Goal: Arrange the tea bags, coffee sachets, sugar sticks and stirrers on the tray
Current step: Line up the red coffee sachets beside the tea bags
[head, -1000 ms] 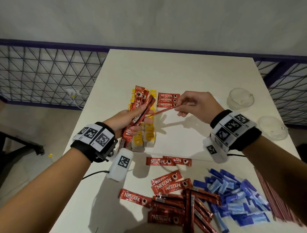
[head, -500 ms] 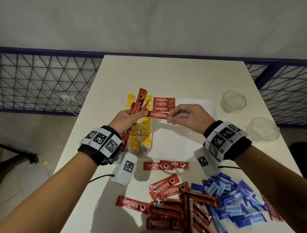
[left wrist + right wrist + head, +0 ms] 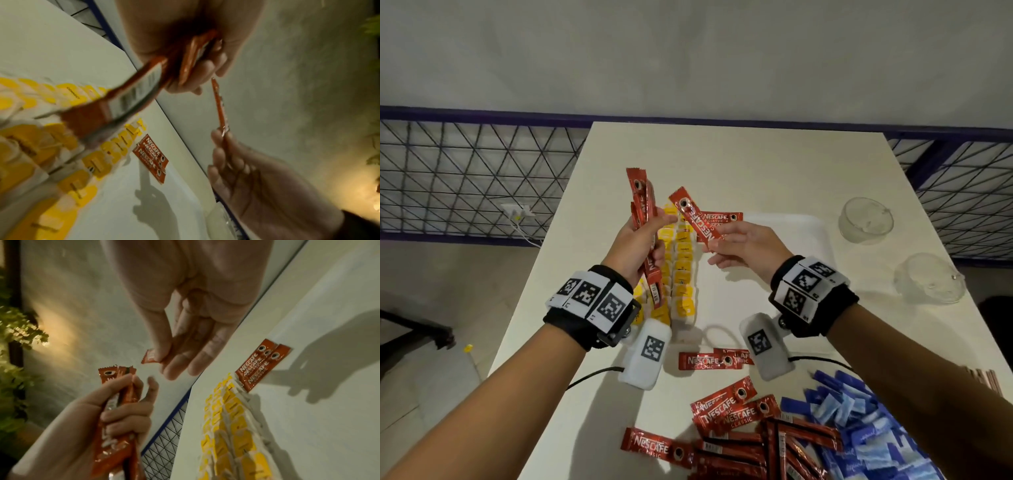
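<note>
My left hand (image 3: 654, 236) grips a bundle of red coffee sachets (image 3: 642, 212) upright above the tea bags. My right hand (image 3: 722, 245) pinches the lower end of a single coffee sachet (image 3: 693, 216), tilted up and to the left, close to the bundle. Below them, rows of yellow tea bags (image 3: 683, 270) lie on the white tray (image 3: 822, 236), with three sachets (image 3: 720, 217) laid beside them. The right wrist view shows the thumb and fingers (image 3: 164, 353) on that single sachet (image 3: 149, 357) and the left hand's bundle (image 3: 117, 402). The left wrist view shows it edge-on (image 3: 219, 107).
Loose coffee sachets (image 3: 709, 361) and a heap of them (image 3: 739, 431) lie on the near table. Blue sugar sticks (image 3: 859, 431) are piled at the near right, stirrers (image 3: 986, 377) beside them. Two glass bowls (image 3: 866, 219) (image 3: 928, 279) stand right of the tray.
Both hands have risen above the tray. The right hand's sachet went from lying level by the row of sachets to tilted upward near the left hand's bundle, which now stands more upright.
</note>
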### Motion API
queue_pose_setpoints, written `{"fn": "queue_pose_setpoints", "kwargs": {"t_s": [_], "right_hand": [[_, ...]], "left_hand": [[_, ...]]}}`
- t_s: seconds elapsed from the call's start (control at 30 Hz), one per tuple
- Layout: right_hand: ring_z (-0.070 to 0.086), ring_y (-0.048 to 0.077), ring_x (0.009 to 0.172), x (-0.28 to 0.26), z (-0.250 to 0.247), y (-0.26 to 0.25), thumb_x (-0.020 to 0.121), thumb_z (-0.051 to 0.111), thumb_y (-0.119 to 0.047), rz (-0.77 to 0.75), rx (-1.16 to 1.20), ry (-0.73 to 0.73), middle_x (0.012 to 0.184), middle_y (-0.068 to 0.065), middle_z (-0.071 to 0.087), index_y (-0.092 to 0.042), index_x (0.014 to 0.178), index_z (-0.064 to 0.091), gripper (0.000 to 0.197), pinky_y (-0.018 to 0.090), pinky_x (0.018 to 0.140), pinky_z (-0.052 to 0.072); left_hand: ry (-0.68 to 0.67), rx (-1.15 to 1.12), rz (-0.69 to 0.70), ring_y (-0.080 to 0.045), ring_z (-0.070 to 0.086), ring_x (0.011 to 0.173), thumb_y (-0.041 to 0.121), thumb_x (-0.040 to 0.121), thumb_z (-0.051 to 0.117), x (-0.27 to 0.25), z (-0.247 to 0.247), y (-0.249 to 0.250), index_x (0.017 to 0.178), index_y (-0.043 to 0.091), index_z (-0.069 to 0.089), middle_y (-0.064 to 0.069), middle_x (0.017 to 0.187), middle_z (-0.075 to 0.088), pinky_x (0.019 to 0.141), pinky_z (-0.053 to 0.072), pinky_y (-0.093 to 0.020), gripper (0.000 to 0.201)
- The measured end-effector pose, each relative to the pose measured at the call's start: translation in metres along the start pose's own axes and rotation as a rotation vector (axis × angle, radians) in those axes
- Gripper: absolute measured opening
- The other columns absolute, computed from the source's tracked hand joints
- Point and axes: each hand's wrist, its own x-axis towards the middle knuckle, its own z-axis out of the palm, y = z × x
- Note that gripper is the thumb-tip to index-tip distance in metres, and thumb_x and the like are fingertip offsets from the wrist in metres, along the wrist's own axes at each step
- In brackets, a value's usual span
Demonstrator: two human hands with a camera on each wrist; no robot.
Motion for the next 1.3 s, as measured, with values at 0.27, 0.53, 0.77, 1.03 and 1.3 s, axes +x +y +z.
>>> {"fn": "queue_pose_setpoints", "kwargs": {"t_s": [0.27,0.53,0.77,1.03,1.3], "right_hand": [[0.066,0.014,0.074,0.011,0.009,0.002,0.084,0.065,-0.012,0.063,-0.013,-0.083,0.088,0.005,0.069,-0.013,0.091,0.054,0.012,0.02,0.069,0.053],[0.06,0.017,0.075,0.029,-0.019,0.009,0.082,0.067,-0.024,0.082,-0.128,0.061,0.084,0.002,0.065,-0.013,0.103,0.06,0.025,0.028,0.073,0.05],[0.052,0.012,0.059,0.043,-0.052,0.007,0.081,0.068,-0.005,0.119,-0.366,0.072,0.068,0.002,0.061,-0.013,0.074,0.06,0.013,0.02,0.06,0.048],[0.063,0.013,0.062,0.065,-0.075,0.048,0.085,0.054,0.011,0.42,-0.074,0.232,0.077,0.008,0.06,-0.006,0.076,0.057,0.019,0.018,0.057,0.053],[0.038,0.009,0.025,0.083,-0.058,0.051,0.083,0.063,0.001,0.499,-0.088,0.3,0.033,0.001,0.047,0.002,0.061,0.055,0.023,0.015,0.032,0.038]], "left_hand": [[-0.11,0.152,-0.021,-0.006,0.03,0.033,0.015,0.089,0.059,0.009,0.011,-0.013,0.074,0.019,0.053,0.01,0.044,0.039,0.036,0.027,-0.016,0.017],[-0.113,0.667,-0.112,-0.002,0.034,0.027,0.018,0.08,0.068,0.023,0.008,-0.017,0.071,0.016,0.06,0.006,0.049,0.048,0.035,0.027,-0.015,0.013],[-0.153,0.686,-0.122,-0.002,0.031,0.028,0.029,0.082,0.069,0.036,0.011,-0.018,0.082,0.019,0.06,0.011,0.046,0.043,0.035,0.026,-0.015,0.014],[-0.092,0.519,-0.155,-0.004,0.027,0.031,0.03,0.089,0.06,0.04,0.001,-0.015,0.084,0.023,0.056,0.005,0.055,0.038,0.034,0.025,-0.015,0.009],[-0.038,0.444,-0.171,-0.005,0.027,0.033,0.024,0.089,0.06,0.04,-0.015,-0.015,0.084,0.02,0.055,0.003,0.058,0.038,0.033,0.023,-0.015,0.008]]}}
